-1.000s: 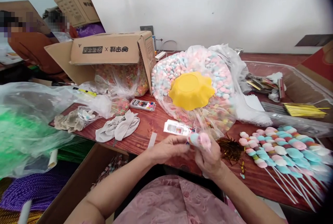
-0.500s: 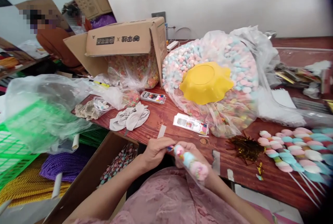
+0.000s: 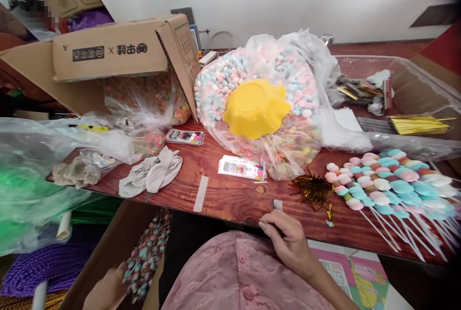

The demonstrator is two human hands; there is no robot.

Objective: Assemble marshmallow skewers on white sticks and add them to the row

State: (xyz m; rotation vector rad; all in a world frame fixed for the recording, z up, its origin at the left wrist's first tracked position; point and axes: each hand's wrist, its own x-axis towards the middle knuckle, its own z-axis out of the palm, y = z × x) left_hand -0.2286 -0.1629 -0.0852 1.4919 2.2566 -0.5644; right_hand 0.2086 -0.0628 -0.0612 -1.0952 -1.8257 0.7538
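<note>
My left hand (image 3: 108,287) is low at the left, inside a cardboard box beside a heap of wrapped marshmallow skewers (image 3: 144,257). Its fingers are smeared by motion, so I cannot tell whether it holds one. At the table's front edge, my right hand (image 3: 286,235) rests with its fingers curled in and thumb drawn close; nothing shows in it. A short strip of tape (image 3: 277,204) sticks to the edge just behind it. Farther right lie gold tinsel ties (image 3: 313,189) and a pile of unwrapped marshmallow skewers (image 3: 392,180) on white sticks.
A large clear bag of marshmallows (image 3: 223,77) carries a yellow scalloped bowl (image 3: 255,108). Printed labels (image 3: 241,168) and grey cloth gloves (image 3: 153,173) lie on the table. An open carton (image 3: 111,51) holds bagged candy. A clear tub (image 3: 403,67) stands at right.
The wrapped marshmallow skewer that both hands held is gone from between them. My left hand has moved down-left into the box; my right has stayed at the table edge. The view has swung right.
</note>
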